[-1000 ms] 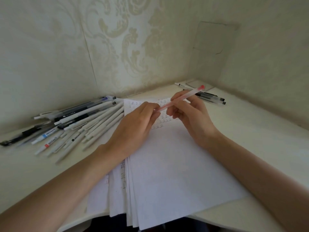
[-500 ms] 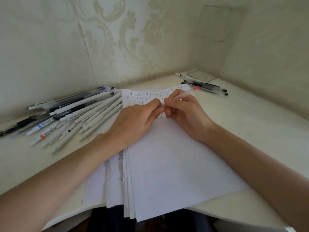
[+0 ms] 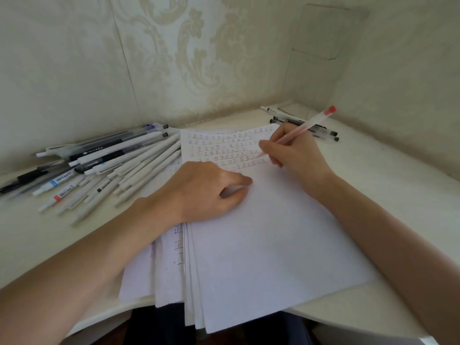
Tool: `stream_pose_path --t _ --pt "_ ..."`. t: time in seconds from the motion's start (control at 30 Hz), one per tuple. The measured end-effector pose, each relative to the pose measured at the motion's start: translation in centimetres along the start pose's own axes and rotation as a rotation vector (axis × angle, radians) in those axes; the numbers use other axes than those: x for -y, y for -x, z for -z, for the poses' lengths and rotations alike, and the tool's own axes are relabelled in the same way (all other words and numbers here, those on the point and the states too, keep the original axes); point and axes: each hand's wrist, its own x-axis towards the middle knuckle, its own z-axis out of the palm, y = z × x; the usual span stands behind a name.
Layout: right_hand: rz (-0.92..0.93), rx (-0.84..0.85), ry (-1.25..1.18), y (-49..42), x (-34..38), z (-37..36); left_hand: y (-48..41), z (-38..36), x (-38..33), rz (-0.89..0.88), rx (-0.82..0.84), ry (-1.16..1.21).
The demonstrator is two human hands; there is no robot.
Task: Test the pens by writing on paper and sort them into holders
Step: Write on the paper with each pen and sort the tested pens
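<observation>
A loose pile of pens (image 3: 107,165), mostly white-barrelled with a few dark and clear ones, lay fanned on the left of the pale desk (image 3: 388,195) against the patterned wall (image 3: 174,58), as it had half a second earlier.

Just right of the pile, the left hand (image 3: 206,188) rested knuckles-up on the stack of paper (image 3: 261,245). Its fingers were curled under and its thumb stretched out toward the right along the top sheet. Whether anything was tucked inside those fingers could not be told. Half a second before, this hand had been up at the pen's lower end, meeting the other hand. By now it had dropped away and lay lower on the page, apart from the pen.

The top sheet carried rows of small written marks across its far edge, and more marks showed on a lower sheet sticking out at the left.

The right hand (image 3: 296,155) pinched the red pen (image 3: 307,124) in a writing grip, fingers wrapped close round the lower barrel. The tip was down on the paper among the lowest rows of marks. The barrel slanted up and to the right, with its red end raised higher than before.

Behind that hand, a few more pens (image 3: 323,133) lay together on the desk near the corner, beside a clear box-like container (image 3: 321,33) standing against the wall.
</observation>
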Motion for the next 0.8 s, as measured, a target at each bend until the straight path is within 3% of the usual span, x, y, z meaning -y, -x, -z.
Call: stream_pose_path --t 0.27,0.6,0.8 --pt "0.03 0.042 0.135 0.2 -0.4 -2.2 -0.1 -0.4 0.5 -0.044 -0.032 0.062" --pt "0.058 0.049 0.149 0.1 -0.7 -2.5 -0.6 0.9 0.3 0.017 0.167 0.036" --pt "0.062 0.043 0.147 0.2 -0.5 -2.3 -0.7 1.0 0.2 0.011 0.15 0.03"
